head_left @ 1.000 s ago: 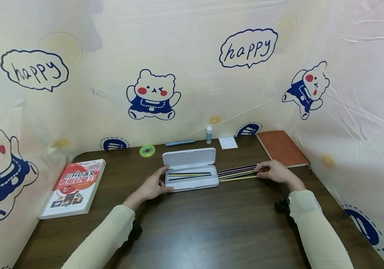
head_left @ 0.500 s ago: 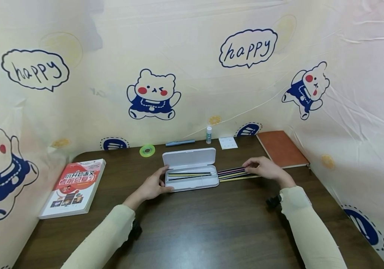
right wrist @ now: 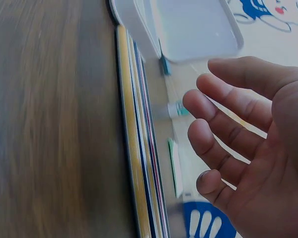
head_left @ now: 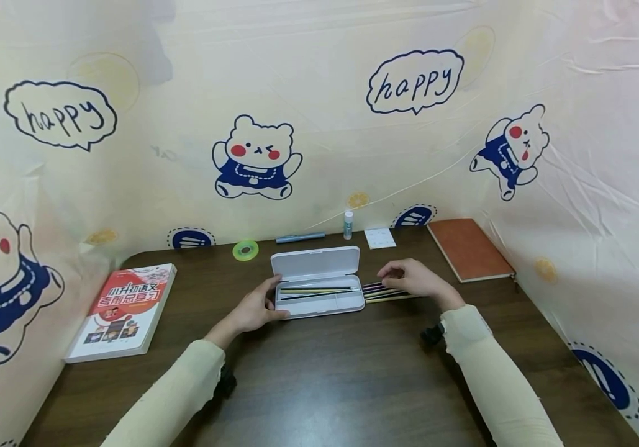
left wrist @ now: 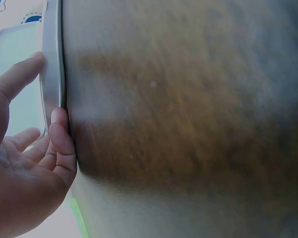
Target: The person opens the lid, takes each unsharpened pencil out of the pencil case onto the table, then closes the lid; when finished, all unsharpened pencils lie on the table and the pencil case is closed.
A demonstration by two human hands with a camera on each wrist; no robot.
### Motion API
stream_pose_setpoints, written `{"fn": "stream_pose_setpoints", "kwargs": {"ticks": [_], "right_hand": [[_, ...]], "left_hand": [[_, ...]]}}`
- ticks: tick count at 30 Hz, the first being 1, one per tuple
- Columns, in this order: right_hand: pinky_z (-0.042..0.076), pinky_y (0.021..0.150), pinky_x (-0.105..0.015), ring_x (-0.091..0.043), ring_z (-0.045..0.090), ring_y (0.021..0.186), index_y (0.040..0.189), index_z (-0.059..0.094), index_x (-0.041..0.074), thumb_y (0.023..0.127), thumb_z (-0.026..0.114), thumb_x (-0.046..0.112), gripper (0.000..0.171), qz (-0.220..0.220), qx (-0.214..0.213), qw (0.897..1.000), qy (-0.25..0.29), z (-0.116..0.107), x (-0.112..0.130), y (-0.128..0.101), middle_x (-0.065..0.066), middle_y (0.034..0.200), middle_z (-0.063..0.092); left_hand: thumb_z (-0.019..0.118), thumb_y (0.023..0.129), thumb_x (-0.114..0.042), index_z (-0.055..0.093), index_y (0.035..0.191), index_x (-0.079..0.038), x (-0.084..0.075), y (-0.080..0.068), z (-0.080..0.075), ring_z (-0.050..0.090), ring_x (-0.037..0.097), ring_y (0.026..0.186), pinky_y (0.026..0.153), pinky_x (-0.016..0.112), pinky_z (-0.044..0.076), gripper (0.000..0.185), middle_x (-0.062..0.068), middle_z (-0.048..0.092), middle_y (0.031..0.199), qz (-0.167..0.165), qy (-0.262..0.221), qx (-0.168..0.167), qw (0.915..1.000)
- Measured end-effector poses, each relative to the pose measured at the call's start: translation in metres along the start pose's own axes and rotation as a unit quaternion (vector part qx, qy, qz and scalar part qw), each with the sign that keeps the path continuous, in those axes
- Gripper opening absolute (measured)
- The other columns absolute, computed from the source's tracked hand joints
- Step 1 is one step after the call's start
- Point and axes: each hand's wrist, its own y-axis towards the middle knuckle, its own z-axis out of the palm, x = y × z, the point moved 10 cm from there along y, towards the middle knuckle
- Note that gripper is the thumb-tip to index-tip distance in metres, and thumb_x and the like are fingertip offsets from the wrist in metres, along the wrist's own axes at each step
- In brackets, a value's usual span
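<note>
A row of thin coloured pencils point(head_left: 389, 292) lies on the dark wooden desk point(head_left: 325, 372) just right of an open white plastic pencil case point(head_left: 318, 287), with the right hand point(head_left: 411, 279) hovering over it, fingers relaxed and gripping nothing. The case's left end is touched by the loosely spread left hand point(head_left: 252, 309). "happy" is printed on the cream backdrop point(head_left: 319, 93).

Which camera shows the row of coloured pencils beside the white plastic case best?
The right wrist view: the coloured pencils lie close and unobstructed. The head view shows them small, partly under the right hand. The left wrist view shows none.
</note>
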Motion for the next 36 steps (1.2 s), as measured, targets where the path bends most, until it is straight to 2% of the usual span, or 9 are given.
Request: {"fn": "stream_pose_setpoints", "kwargs": {"ticks": [11,18,21,26,32,36], "right_hand": [[0.051,0.079,-0.03,-0.011,0.061,0.087,0.113,0.072,0.011,0.095,0.068,0.019,0.02,-0.049,0.017,0.999,-0.008,0.031,0.032,0.023,0.002,0.103,0.073],[0.054,0.087,-0.036,-0.013,0.064,0.093,0.112,0.073,0.009,0.094,0.068,0.016,0.019,-0.059,0.029,0.997,-0.031,0.047,0.047,0.031,-0.002,0.106,0.074],[0.052,0.087,-0.037,-0.014,0.062,0.092,0.112,0.073,0.01,0.094,0.068,0.015,0.019,-0.054,0.036,0.997,-0.044,0.052,0.047,0.035,-0.002,0.106,0.073],[0.049,0.082,-0.031,-0.012,0.056,0.085,0.11,0.074,0.014,0.094,0.069,0.016,0.017,-0.045,0.048,0.996,-0.061,0.06,0.046,0.041,0.002,0.099,0.07],[0.049,0.077,-0.028,-0.01,0.057,0.082,0.106,0.075,0.014,0.093,0.069,0.014,0.014,-0.059,0.052,0.994,-0.073,0.065,0.05,0.044,0.002,0.094,0.069],[0.048,0.076,-0.027,-0.009,0.057,0.081,0.103,0.076,0.013,0.092,0.07,0.012,0.013,-0.068,0.047,0.994,-0.079,0.066,0.051,0.046,0.001,0.093,0.069]], "left_hand": [[0.082,0.084,-0.03,0.027,0.158,-0.014,0.0,0.0,0.0,0.057,0.013,0.077,0.07,0.028,0.047,0.094,0.012,0.049,0.145,-0.003,0.0,0.001,1.0],[0.082,0.084,-0.029,0.026,0.158,-0.014,0.0,0.0,0.0,0.056,0.013,0.077,0.07,0.028,0.047,0.093,0.012,0.049,0.145,-0.004,0.0,0.001,1.0],[0.082,0.084,-0.029,0.026,0.158,-0.015,0.001,0.0,-0.001,0.056,0.013,0.077,0.07,0.028,0.046,0.093,0.012,0.049,0.144,-0.006,0.001,0.0,1.0],[0.082,0.083,-0.031,0.026,0.158,-0.015,0.002,0.0,-0.001,0.056,0.013,0.077,0.07,0.028,0.046,0.094,0.011,0.05,0.144,-0.009,0.003,-0.002,1.0],[0.082,0.083,-0.033,0.026,0.158,-0.015,0.004,0.001,0.0,0.056,0.012,0.075,0.068,0.027,0.046,0.095,0.011,0.056,0.129,-0.008,0.003,-0.001,1.0],[0.082,0.083,-0.034,0.026,0.158,-0.015,0.004,0.001,0.001,0.056,0.012,0.075,0.067,0.026,0.045,0.095,0.011,0.056,0.129,-0.008,0.006,0.002,0.9999]]}}
